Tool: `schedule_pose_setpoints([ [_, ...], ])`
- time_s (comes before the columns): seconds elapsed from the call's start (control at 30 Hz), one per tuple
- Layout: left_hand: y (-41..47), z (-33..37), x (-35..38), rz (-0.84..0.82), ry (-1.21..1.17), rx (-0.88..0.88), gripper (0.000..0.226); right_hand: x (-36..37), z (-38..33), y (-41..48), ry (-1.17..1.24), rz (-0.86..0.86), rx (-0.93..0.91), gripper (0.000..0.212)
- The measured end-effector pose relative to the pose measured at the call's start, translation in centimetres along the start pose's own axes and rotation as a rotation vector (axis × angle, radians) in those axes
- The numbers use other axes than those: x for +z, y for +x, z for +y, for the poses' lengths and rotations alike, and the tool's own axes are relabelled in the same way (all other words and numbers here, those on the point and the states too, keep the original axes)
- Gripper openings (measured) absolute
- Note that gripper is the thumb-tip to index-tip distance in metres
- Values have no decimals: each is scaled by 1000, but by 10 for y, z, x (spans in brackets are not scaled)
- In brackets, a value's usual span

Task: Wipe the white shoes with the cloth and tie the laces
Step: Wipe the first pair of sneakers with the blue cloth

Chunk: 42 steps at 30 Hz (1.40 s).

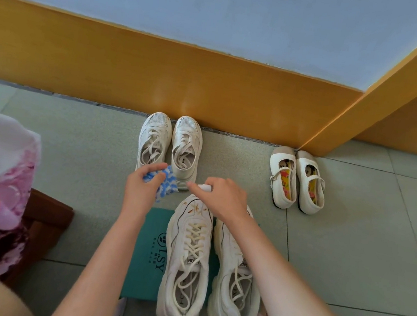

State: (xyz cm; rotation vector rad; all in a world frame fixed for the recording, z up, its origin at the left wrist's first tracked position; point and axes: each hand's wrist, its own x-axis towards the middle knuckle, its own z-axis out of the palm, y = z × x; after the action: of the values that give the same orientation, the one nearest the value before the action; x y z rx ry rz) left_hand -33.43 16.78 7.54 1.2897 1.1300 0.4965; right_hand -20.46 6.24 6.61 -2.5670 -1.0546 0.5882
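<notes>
The near chunky white sneakers (185, 273) look like smooth leather with a faint sheen; their cream laces (193, 237) are flat woven cord. The far sneakers (156, 135) have open mesh toes. The blue-and-white cloth (167, 181) is soft, crumpled fabric. Under the near pair lies matt teal card (145, 255). The floor tiles (348, 253) are dull and speckled, and the far wooden panelling (134, 70) is glossy.

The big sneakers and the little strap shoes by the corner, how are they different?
The big sneakers have laces; the strap shoes close with one strap each. The big sneakers stand on a teal sheet; the strap shoes stand on bare floor. The strap shoes show flowery insoles, the big sneakers pale ones. Both pairs are whitish, toes toward the wall.
</notes>
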Motion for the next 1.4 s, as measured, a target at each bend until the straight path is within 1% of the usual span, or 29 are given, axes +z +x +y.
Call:
schedule_pose_setpoints([
  [0.13, 2, -2, -4, 14, -29, -35, 21, -2, 9, -2, 14, 60, 58, 43],
  [0.2, 2, -2, -6, 20, -28, -41, 21, -2, 13, -3, 75, 87, 71, 44],
  [0.27, 3, -3, -9, 31, -40, -49, 20, -3, 6, -2, 81, 48, 47, 47],
  [0.33, 3, -4, -11, 44, -51, -56, 19, 0, -6, 0, -19, -13, 11, 47],
  [0.43, 4, -4, -14, 49, -48, -58, 19, 6, -20, 3, -156, 0, -25, 42],
  [0.53, 4, -4, -15, 44, -42, -60, 19, 6, -16, 1, -98, -12, -31, 40],
  [0.57, 5, -4, -16, 46, -37, -62, 20, 4, -13, 0, -76, -33, -33, 42],
  [0.63, 5, -5, -16, 48, -35, -71, 20, 1, -6, -6, -104, -61, -50, 46],
  [0.67, 5, -6, -16, 46, -42, -77, 20, 0, -1, -8, -138, -48, -54, 45],
  [0.73, 4, -6, -14, 39, -51, -84, 20, -2, 9, -12, -162, 46, -26, 42],
  [0.8, 4, -6, -14, 40, -51, -89, 20, -4, 18, -12, -88, 139, 34, 44],
  [0.9, 3, -5, -14, 48, -51, -92, 20, -8, 26, -14, 32, 138, 99, 49],
  [1.07, 2, -3, -13, 49, -45, -91, 20, 1, 30, -20, -27, 130, 135, 48],
  [1.13, 2, -2, -13, 50, -44, -95, 20, 4, 27, -21, -11, 119, 117, 46],
  [1.23, 2, -3, -14, 55, -58, -99, 20, 5, 11, -20, -10, 33, 43, 45],
  [1.33, 2, -3, -15, 53, -72, -90, 19, 9, -11, -14, -167, -5, -50, 48],
  [1.4, 2, -3, -16, 55, -65, -81, 19, 14, -22, -10, -277, 5, -90, 47],
])
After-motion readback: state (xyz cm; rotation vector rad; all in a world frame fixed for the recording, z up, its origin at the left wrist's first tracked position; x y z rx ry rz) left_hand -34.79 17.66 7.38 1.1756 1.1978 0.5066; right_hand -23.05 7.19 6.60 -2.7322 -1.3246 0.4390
